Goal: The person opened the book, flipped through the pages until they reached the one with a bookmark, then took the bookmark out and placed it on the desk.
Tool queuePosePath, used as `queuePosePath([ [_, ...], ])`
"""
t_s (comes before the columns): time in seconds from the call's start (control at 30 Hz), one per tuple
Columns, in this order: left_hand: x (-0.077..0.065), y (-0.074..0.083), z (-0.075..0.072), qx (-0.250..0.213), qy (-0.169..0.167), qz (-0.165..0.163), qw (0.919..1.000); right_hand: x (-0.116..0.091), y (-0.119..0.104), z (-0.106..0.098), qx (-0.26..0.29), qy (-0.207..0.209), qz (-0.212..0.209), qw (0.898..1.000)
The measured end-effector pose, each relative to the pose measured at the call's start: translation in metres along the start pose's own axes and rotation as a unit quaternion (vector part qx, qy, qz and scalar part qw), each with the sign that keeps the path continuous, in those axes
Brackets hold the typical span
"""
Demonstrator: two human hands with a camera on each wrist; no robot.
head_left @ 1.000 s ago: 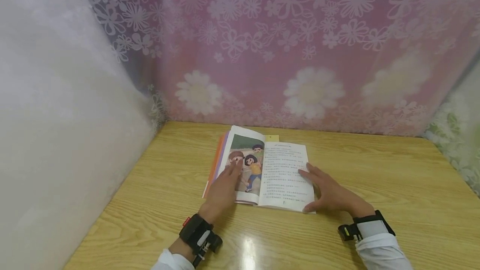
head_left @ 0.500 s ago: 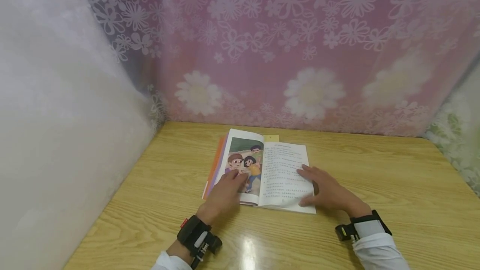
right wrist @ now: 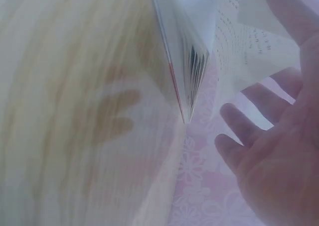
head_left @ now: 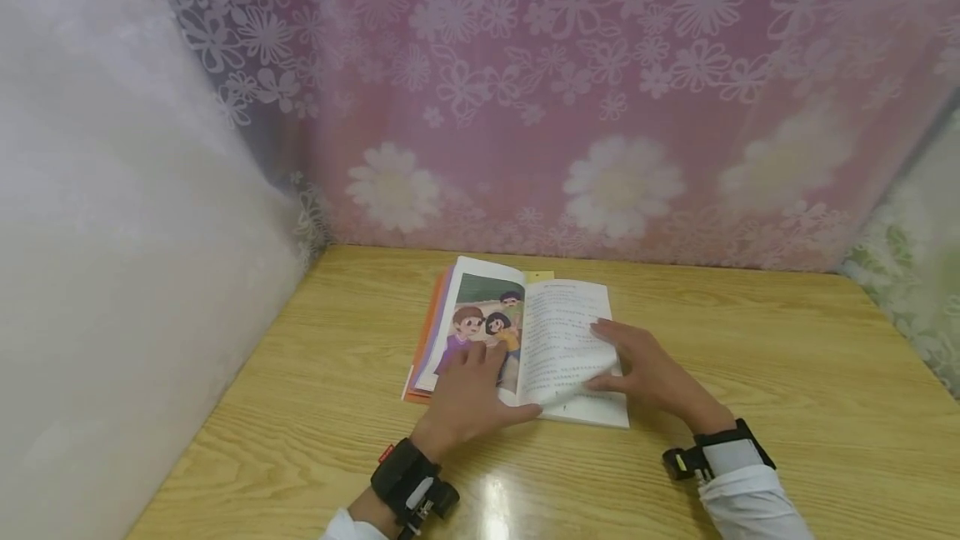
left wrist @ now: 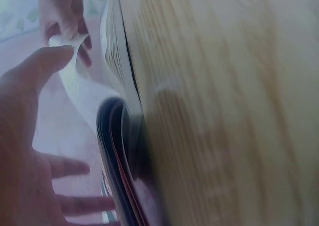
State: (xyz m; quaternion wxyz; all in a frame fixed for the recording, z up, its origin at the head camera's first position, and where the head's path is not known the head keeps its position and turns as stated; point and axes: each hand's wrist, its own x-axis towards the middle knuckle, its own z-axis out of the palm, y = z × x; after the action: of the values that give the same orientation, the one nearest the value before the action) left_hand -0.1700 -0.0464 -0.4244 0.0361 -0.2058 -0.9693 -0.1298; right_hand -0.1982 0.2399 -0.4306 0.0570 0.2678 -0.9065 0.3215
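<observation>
An open book [head_left: 570,413] lies on the wooden table, a colour picture of children on its left page and printed text on its right. My left hand [head_left: 467,398] lies over the lower part of the picture page, fingers spread and thumb stretched toward the book's lower middle. At the right side, my right hand [head_left: 648,369] holds the outer edge of a text page [head_left: 558,348] between thumb and fingers. That page bows up off the ones beneath. In the left wrist view, the lifted page [left wrist: 79,89] curls near the left thumb [left wrist: 55,59].
The wooden table [head_left: 750,340] reaches back to a pink flowered curtain [head_left: 487,148]. A pale cloth [head_left: 150,232] hangs at the left. A yellow tab [head_left: 540,276] sticks out behind the book's top edge. Orange and purple covers [head_left: 427,332] show at its left.
My right hand has shifted slightly left, lifting and bowing the text page. The left hand has slid down and right over the picture, its thumb now spread toward the right.
</observation>
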Motion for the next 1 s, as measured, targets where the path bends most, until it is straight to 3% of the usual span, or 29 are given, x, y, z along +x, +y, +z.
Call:
queuePosePath([
  [0.17,0.002,0.012,0.001,0.021,-0.013,-0.02,0.9995,0.002,-0.006,0.001,0.012,0.026,-0.005,1.0],
  [0.5,0.009,0.029,0.002,0.033,-0.01,-0.065,0.9973,0.007,-0.028,-0.003,0.016,0.036,0.035,0.999],
  [0.67,0.01,0.03,0.001,0.051,0.002,-0.065,0.9966,0.01,-0.03,-0.002,0.01,0.031,0.035,0.999],
  [1.0,0.004,0.021,0.004,0.009,0.031,-0.045,0.9985,0.002,-0.026,-0.003,0.055,0.017,0.088,0.995],
])
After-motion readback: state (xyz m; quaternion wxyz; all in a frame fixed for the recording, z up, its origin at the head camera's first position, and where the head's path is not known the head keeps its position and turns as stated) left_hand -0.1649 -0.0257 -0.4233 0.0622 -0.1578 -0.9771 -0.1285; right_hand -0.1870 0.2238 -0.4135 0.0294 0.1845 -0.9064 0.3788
